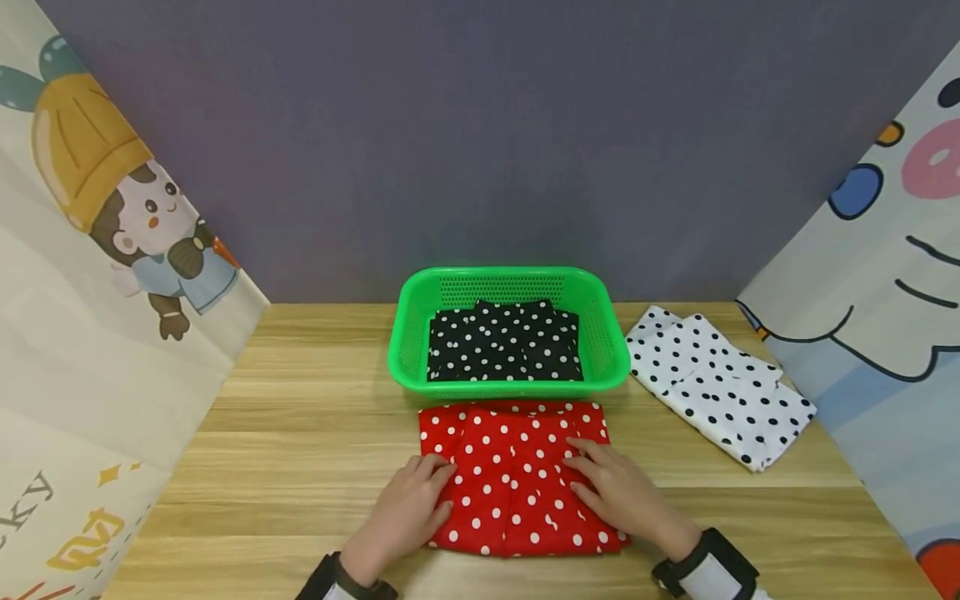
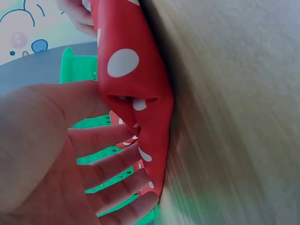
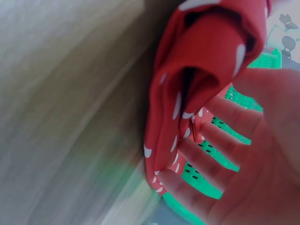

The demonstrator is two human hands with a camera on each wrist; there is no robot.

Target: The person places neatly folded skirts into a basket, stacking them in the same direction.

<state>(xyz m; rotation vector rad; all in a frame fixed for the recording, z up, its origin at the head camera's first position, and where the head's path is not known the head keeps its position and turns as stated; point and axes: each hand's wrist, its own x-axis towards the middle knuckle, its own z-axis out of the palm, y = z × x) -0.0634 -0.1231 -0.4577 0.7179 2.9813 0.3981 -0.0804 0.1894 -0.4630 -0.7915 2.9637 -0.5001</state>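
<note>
A smooth, pale tabletop with wood grain [image 1: 300,433] widens toward the person and meets a plain grey-purple wall [image 1: 480,142] at its far edge. On the left, a cream printed hanging [image 1: 67,350] slants along the table, bearing a cartoon figure in a yellow hat [image 1: 161,221] with some lettering below. On the right, a white and pale-blue printed hanging [image 1: 885,283] has thick black outlines and a pink oval.

Near the wall, around the middle, stands a bright green rectangular plastic basket [image 1: 510,389] with perforated sides. A folded black cloth with white dots [image 1: 506,346] lies inside it. To the basket's right, a folded white cloth with black dots [image 1: 723,392] lies at a slant, one corner just beside the rim; whether they touch is hard to tell.

The folded red cloth with white dots [image 1: 513,492] lies flat on the table in front of the basket, which stands directly beyond its far edge. The left hand [image 1: 411,504] rests on its left side and the right hand [image 1: 618,492] on its right, both with fingers extended and spread against the fabric, gripping nothing. Each wrist wears a black band [image 1: 735,554].
</note>
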